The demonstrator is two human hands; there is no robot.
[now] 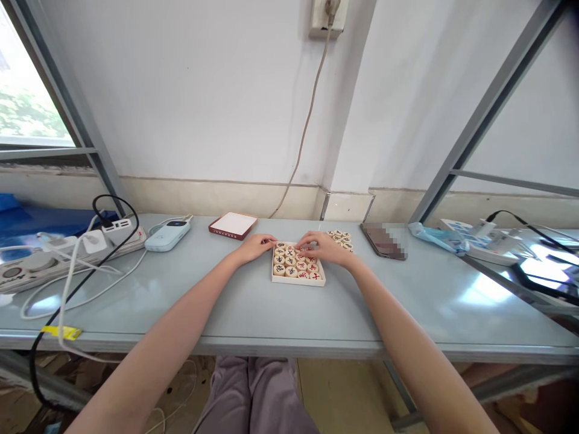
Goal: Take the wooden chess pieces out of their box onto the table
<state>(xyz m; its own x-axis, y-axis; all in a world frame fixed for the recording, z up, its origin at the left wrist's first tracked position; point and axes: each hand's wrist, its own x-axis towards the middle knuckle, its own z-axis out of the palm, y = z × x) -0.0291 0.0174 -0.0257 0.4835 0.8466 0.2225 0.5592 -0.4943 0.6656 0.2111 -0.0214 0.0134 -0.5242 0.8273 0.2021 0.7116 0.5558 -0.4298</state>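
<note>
A shallow white box [298, 281] lies at the middle of the table, filled with rows of round xiangqi pieces [291, 271] marked in black and red. My left hand [256, 247] touches the box's upper left corner, its fingers bent close together; whether anything is between them is too small to tell. Over the upper right part of the box is my right hand [322, 246], with curled fingertips on the pieces there. Several more pieces [342, 237] lie on the table just behind and right of my right hand, partly hidden by it.
A red-edged box lid [234, 225] lies behind my left hand. A phone [384, 241] is at the right, near a blue plastic packet [438, 237]. Leftward are a light blue power bank [168, 235], a power strip [120, 239] and loose cables. The table [289, 325] ends before my lap.
</note>
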